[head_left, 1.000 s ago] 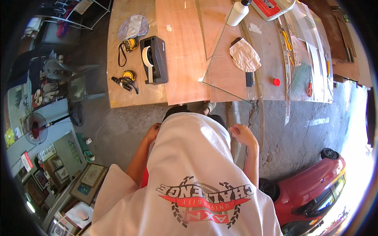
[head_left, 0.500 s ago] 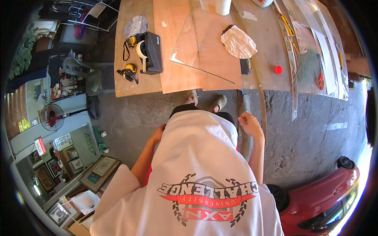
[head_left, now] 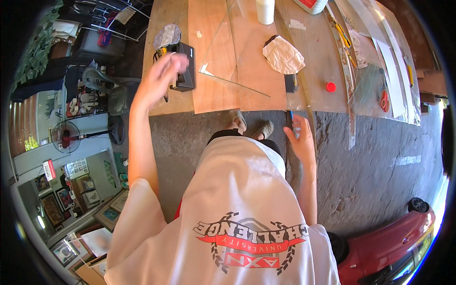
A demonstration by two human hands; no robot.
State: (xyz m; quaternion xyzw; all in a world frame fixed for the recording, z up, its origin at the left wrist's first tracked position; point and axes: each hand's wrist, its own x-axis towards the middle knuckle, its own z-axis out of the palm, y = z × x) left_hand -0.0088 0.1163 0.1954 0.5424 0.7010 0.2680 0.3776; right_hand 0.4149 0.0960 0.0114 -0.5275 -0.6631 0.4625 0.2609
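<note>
A long wooden bench (head_left: 166,102) stands on a grey concrete floor (head_left: 370,171), with framed pictures (head_left: 85,190) leaning at the left and a red car (head_left: 394,247) at the lower right. The left hand (head_left: 159,78) hangs over the bench's near left corner, fingers loosely bent and blurred, holding nothing, just beside a black tool (head_left: 186,66) and near a clear glass sheet (head_left: 232,52). The right hand (head_left: 300,138) is below the near edge, fingers loosely spread and empty.

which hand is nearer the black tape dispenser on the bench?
Left. The left hand is raised right beside the black tape dispenser, overlapping its left edge. The right hand hangs below the bench edge, far to its right.
</note>
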